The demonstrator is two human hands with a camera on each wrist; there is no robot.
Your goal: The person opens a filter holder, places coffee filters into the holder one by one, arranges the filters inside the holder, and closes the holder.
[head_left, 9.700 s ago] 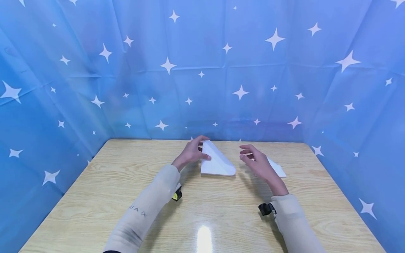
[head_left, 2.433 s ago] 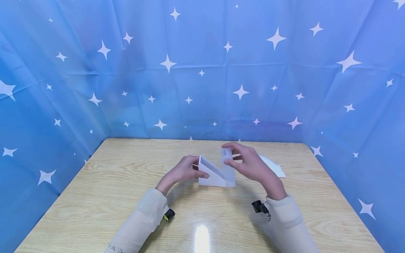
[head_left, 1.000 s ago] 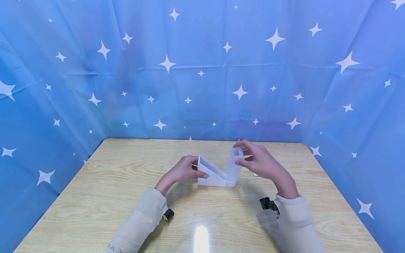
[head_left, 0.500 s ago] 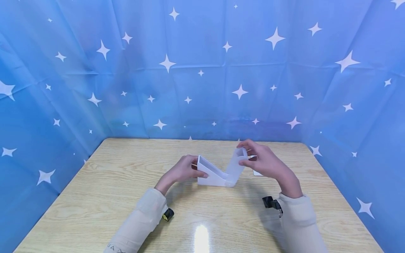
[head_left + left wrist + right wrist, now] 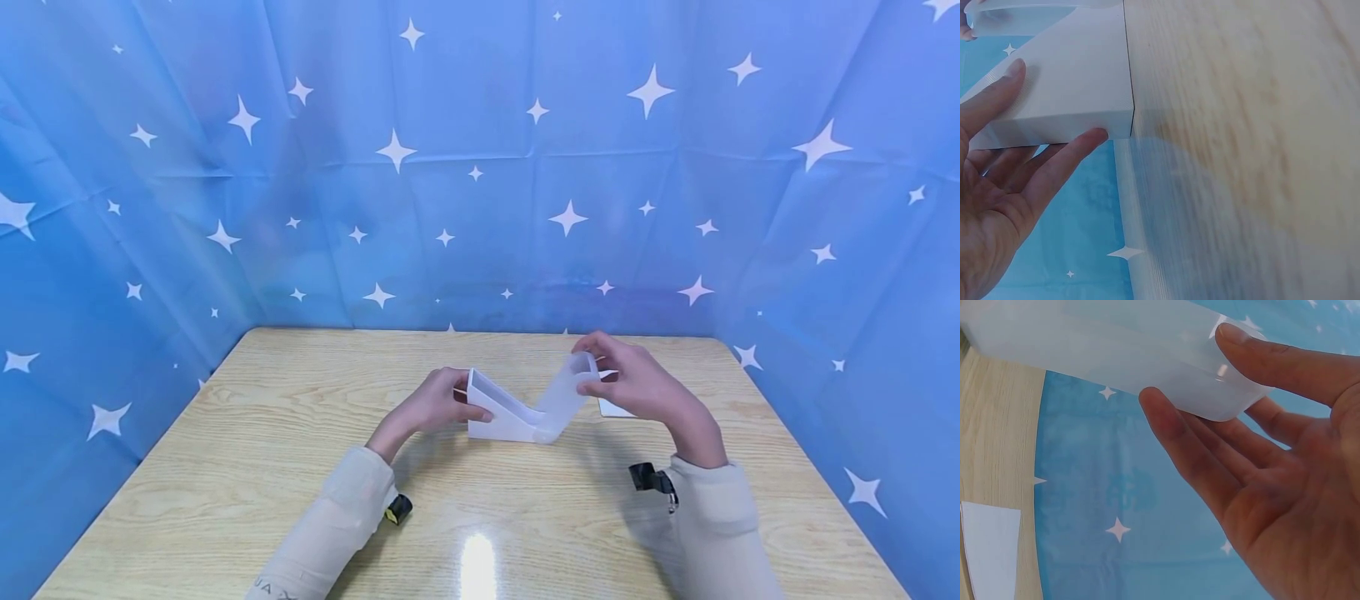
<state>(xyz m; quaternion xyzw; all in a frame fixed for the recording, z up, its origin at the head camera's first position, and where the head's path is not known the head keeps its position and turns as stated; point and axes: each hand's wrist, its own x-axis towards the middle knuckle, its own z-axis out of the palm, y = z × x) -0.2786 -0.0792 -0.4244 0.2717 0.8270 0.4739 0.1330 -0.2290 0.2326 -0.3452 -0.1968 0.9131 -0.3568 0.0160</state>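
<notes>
A white box [image 5: 501, 423] with a slanted open top stands on the table at the centre. Its translucent flip lid [image 5: 558, 406] is swung out to the right, still joined at the box's lower right corner. My left hand [image 5: 431, 410] grips the box's tall left end, thumb on the front face and fingers round the end and back, as the left wrist view also shows. On the lid's free end my right hand [image 5: 633, 383] has thumb and fingers pinched across the edges. The right wrist view shows the lid [image 5: 1116, 350] between the thumb and fingers.
A flat white paper-like piece [image 5: 615, 409] lies on the wooden table [image 5: 300, 433] behind the right hand, partly hidden by it. A blue curtain [image 5: 480, 208] with white stars hangs behind the table and at both sides.
The box was closed and farther back at first; the lid now stands open. Over the last second my right hand has tilted it further right. My left hand keeps its hold.
</notes>
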